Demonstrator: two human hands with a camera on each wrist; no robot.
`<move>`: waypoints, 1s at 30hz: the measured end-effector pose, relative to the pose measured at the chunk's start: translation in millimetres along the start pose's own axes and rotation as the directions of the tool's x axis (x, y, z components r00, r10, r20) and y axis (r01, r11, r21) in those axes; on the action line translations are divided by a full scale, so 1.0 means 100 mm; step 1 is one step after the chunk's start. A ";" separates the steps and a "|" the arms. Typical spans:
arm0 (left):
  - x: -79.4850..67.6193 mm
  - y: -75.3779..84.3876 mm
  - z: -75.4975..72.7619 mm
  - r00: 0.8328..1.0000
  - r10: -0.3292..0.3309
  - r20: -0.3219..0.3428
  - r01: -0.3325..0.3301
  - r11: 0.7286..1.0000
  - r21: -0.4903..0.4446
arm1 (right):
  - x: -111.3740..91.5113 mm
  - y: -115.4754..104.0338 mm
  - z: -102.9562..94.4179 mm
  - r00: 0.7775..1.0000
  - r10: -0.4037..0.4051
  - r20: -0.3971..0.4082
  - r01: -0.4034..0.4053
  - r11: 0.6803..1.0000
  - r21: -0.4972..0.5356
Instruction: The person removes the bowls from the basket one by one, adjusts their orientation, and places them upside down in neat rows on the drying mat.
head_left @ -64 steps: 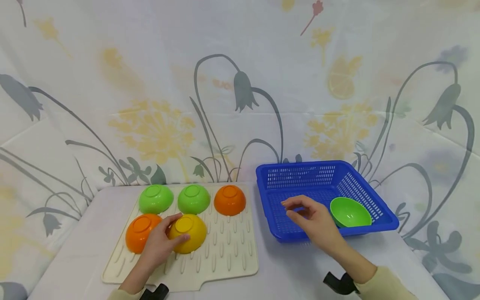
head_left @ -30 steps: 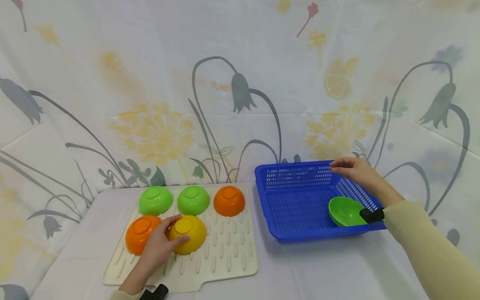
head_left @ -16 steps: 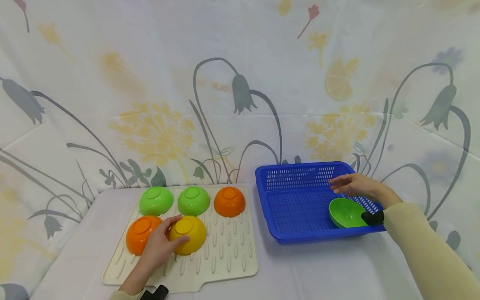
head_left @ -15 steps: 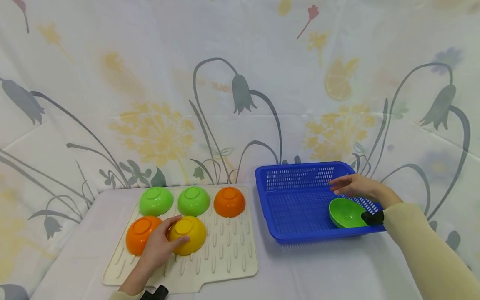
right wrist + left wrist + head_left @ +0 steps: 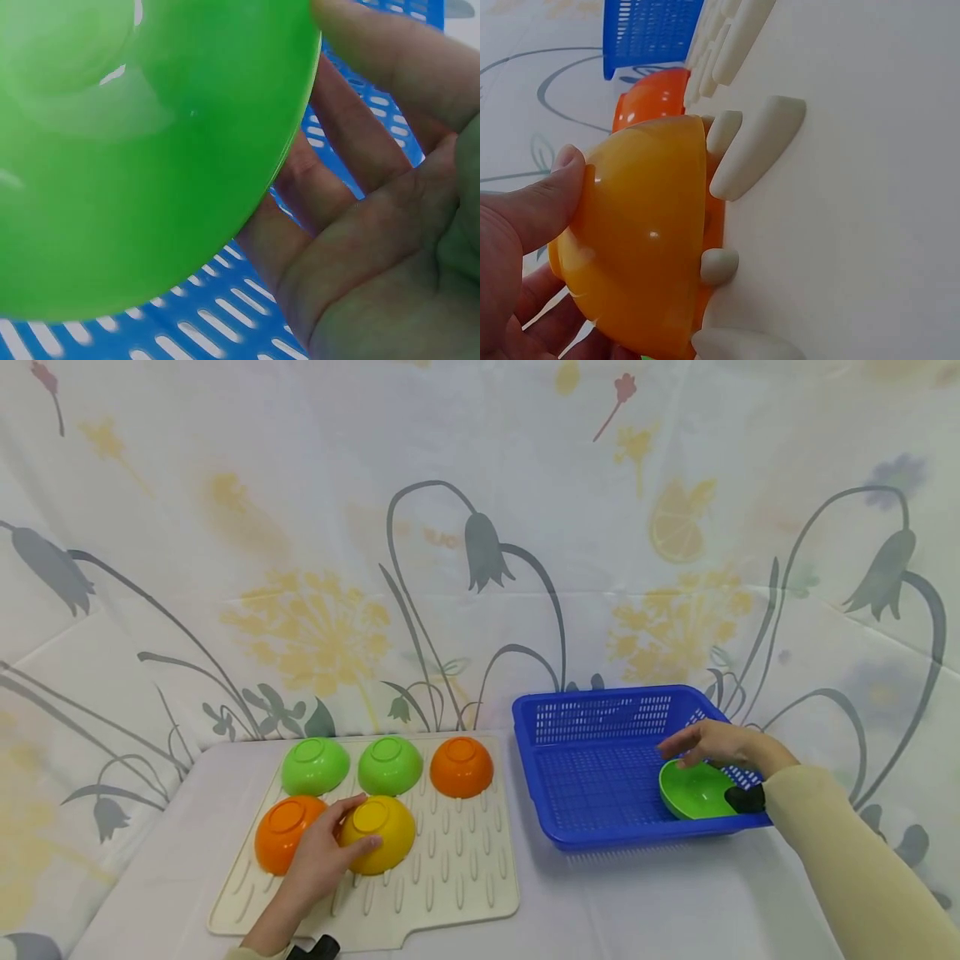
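An upside-down yellow bowl (image 5: 382,839) rests on the cream drying rack (image 5: 450,893). My left hand (image 5: 318,856) grips it from the left, thumb on the near side and fingers round the far side; in the left wrist view the bowl's rim (image 5: 703,180) sits against the rack's pegs. A green bowl (image 5: 693,793) stands tilted in the right end of the blue basket (image 5: 570,835). Over it is my right hand (image 5: 720,745). In the right wrist view its fairly straight fingers (image 5: 315,180) pass behind the bowl's rim, their tips hidden, and the thumb tip overlaps the edge.
On the rack's back row, two green bowls (image 5: 315,767) and an orange bowl (image 5: 462,768) lie upside down. Another orange bowl (image 5: 283,837) is left of my left hand. A flower-printed cloth (image 5: 480,610) hangs behind the white-covered table (image 5: 570,910).
My right hand has swung right from the basket's front to above its right end, then lowered to the green bowl. The left hand stays on the yellow bowl.
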State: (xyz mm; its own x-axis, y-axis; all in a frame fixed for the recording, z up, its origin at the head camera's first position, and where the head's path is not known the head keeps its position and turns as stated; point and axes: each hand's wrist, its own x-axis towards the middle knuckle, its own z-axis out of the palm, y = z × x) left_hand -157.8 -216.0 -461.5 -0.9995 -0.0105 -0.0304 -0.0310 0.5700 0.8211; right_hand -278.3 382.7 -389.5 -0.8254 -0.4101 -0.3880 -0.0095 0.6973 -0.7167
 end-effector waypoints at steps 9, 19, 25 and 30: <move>0.01 0.01 0.00 1.000 -0.003 0.003 0.003 1.000 0.011 | 0.00 0.00 0.00 0.999 0.008 -0.045 -0.009 1.000 -0.022; 0.02 -0.01 -0.01 1.000 0.015 0.008 -0.015 1.000 0.011 | -0.03 -0.11 0.01 0.998 0.032 -0.062 -0.034 0.999 -0.032; 0.02 -0.01 -0.01 1.000 0.018 0.011 -0.018 1.000 0.015 | -0.05 -0.23 0.00 0.995 -0.008 -0.095 0.007 1.000 -0.005; 0.01 0.00 0.00 1.000 0.004 0.016 -0.004 1.000 0.017 | -0.07 -0.32 0.01 0.994 -0.030 -0.108 0.035 0.998 0.049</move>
State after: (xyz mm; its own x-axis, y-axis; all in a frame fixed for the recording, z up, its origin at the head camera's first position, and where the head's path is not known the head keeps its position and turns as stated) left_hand -158.5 -216.1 -460.9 -0.9993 0.0044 -0.0363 -0.0269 0.5841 0.8112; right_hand -271.6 362.7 -364.0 -0.8808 -0.3647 -0.3018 -0.0106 0.6525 -0.7577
